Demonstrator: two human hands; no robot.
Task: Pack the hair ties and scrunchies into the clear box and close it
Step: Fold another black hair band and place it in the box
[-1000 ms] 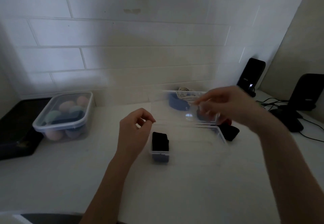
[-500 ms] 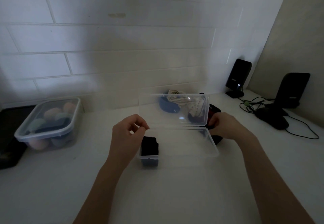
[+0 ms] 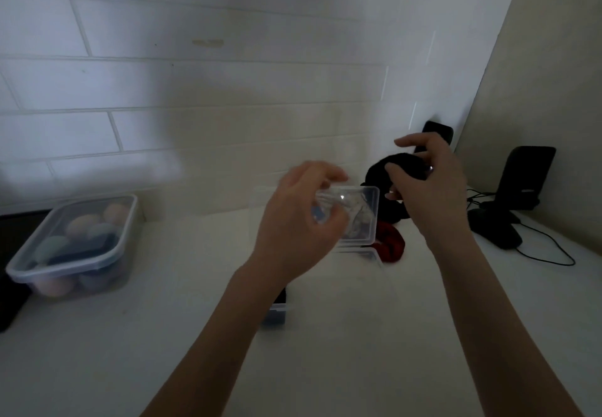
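The clear box (image 3: 374, 253) sits mid-counter with its lid (image 3: 365, 208) standing up and dark hair ties (image 3: 280, 296) showing at its near-left end. Your right hand (image 3: 430, 188), at 1 o'clock of the box, has its grip clenched on a black scrunchie (image 3: 379, 172) raised above the counter (image 3: 163, 335). Your left hand (image 3: 299, 221) hovers over the box, fingers curled and blurred; you cannot tell its grip. A red scrunchie (image 3: 391, 247) lies at 3 o'clock, just beside the box. A lidded tub (image 3: 65, 253) rests at 9 o'clock, black speakers (image 3: 524, 178) at 2.
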